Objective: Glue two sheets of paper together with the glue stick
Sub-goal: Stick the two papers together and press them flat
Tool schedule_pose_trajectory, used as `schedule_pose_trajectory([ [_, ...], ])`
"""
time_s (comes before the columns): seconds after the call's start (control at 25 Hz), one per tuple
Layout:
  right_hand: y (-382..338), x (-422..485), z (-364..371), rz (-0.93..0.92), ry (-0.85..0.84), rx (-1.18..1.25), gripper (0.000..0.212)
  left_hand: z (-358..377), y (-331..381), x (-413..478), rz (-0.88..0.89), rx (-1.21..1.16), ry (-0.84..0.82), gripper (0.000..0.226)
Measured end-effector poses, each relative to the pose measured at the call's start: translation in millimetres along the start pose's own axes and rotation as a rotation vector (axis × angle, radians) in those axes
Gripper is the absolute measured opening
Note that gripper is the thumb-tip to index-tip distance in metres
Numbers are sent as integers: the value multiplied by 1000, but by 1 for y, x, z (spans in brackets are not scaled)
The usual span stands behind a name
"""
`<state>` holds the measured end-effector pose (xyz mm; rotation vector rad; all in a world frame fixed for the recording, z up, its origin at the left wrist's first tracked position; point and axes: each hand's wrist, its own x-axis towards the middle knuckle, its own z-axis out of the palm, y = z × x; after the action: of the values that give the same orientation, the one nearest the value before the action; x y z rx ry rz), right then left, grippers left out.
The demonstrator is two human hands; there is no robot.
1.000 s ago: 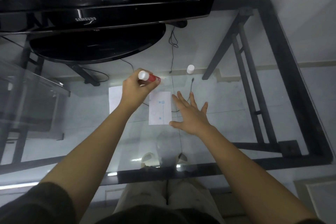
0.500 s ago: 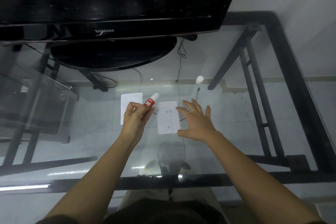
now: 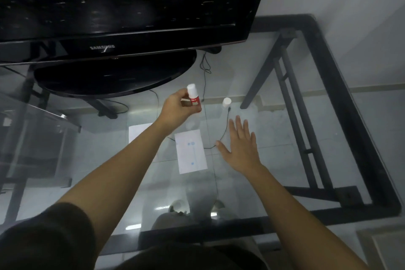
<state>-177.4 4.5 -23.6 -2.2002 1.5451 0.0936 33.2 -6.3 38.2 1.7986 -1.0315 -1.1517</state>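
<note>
Two sheets of paper lie flat on a glass table (image 3: 285, 160) with a black frame: one sheet (image 3: 191, 151), marked with blue dots, sits near the middle; the other sheet (image 3: 138, 132) lies to its left, partly hidden by the left forearm. The left hand (image 3: 177, 108) is raised above the glass, fingers closed around a red glue stick (image 3: 194, 97) with its white end up; the right hand (image 3: 241, 147) is spread open and flat, holding nothing, just right of the dotted sheet. A white cap (image 3: 226, 101) stands farther back; a black television (image 3: 122, 6) fills the far side; pale floor tiles and a thin cable (image 3: 222, 136) show through the glass.
</note>
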Motion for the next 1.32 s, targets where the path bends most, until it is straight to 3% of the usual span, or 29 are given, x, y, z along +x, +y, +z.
schedule_pose_trajectory([
  [0.08, 0, -1, 5, -17, -56, -53, 80, 6, 8, 7, 128, 224, 2, 38],
  [0.24, -21, -13, 15, -87, -54, -44, 82, -2, 4, 4, 252, 404, 37, 37],
  [0.4, -18, -17, 19, -85, -48, -78, 83, 3, -6, 3, 269, 421, 32, 38],
  [0.56, -13, -15, 16, -76, -72, -86, 83, 5, -11, 0, 235, 408, -4, 55],
  [0.68, -12, -10, 7, -47, -85, -49, 81, -5, -25, -20, 281, 471, 30, 51],
  [0.88, -47, -37, 1, -58, 139, 328, 57, -52, -78, -96, 271, 613, 121, 40],
  [1.08, -80, -58, 19, 2, 3, 365, 75, -79, -117, -140, 176, 777, 154, 41],
  [1.32, -91, -51, 18, 79, -1, 451, 71, -64, -118, -140, 178, 812, 168, 42],
])
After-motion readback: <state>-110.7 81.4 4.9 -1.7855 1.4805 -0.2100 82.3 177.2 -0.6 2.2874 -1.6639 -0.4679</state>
